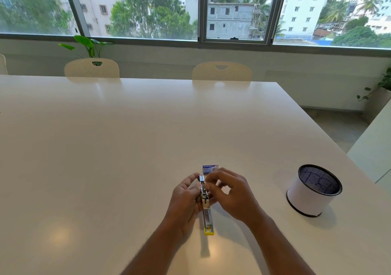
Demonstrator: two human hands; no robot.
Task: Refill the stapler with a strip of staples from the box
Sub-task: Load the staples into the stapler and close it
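A small metal stapler with a yellow rear end is held over the white table, its top swung open and pointing towards me. My left hand grips its body from the left. My right hand pinches at the front part of the stapler with thumb and forefinger; whether a strip of staples is between them is too small to tell. The blue staple box lies on the table just beyond my fingers, partly hidden by my right hand.
A round mesh pen holder with a white sleeve stands on the table to the right. Two cream chairs stand at the far side. The table's right edge runs diagonally past the holder.
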